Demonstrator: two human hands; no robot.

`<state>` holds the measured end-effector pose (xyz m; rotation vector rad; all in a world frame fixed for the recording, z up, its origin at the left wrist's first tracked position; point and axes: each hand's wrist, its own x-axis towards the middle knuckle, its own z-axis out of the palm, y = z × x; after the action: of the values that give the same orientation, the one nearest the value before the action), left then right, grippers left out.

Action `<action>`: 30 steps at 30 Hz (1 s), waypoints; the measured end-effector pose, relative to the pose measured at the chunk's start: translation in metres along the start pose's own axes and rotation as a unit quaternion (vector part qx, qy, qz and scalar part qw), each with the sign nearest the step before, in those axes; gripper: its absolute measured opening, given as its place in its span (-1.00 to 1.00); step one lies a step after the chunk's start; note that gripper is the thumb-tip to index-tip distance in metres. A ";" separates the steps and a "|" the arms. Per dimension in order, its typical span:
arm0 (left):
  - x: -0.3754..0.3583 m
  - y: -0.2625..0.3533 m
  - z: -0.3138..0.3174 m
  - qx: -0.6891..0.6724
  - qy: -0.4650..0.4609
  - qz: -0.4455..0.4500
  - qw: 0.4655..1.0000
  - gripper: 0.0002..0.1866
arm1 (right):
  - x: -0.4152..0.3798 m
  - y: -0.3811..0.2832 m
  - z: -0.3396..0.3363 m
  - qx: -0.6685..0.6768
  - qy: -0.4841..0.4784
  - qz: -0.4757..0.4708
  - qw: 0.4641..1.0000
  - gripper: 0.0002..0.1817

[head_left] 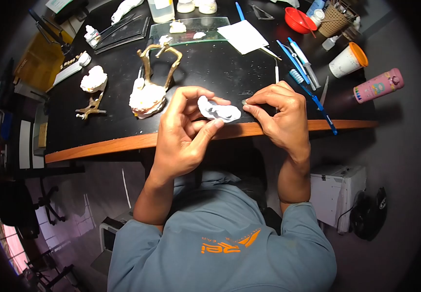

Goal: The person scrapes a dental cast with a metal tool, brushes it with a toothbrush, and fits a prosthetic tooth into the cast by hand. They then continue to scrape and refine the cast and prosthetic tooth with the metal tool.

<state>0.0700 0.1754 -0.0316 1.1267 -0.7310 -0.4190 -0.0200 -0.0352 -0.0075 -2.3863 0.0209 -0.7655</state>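
Note:
My left hand is closed around a white plaster dental cast, gripping it between thumb and fingers just above the table's front edge. To its right, my right hand pinches a small greyish piece between thumb and fingertips, close to the cast but apart from it. What this piece is, I cannot make out. Left of my left hand stands a brass-coloured dental articulator with a plaster cast on it. Farther left lies another articulator part bearing a plaster cast.
A glass slab with white pieces lies at the back, beside white paper. On the right are a toothbrush, a blue-capped syringe-like tube, a red bowl, an orange-rimmed cup and a pink bottle.

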 end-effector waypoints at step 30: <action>-0.004 -0.002 0.000 -0.013 -0.007 0.014 1.000 -0.62 | -0.005 0.127 -0.178 -0.209 -0.187 0.137 0.950 -0.83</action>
<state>0.0671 0.1771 -0.0346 1.0893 -0.7514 -0.4126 -0.0975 -0.2368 0.0310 -2.8100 0.3836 -0.1777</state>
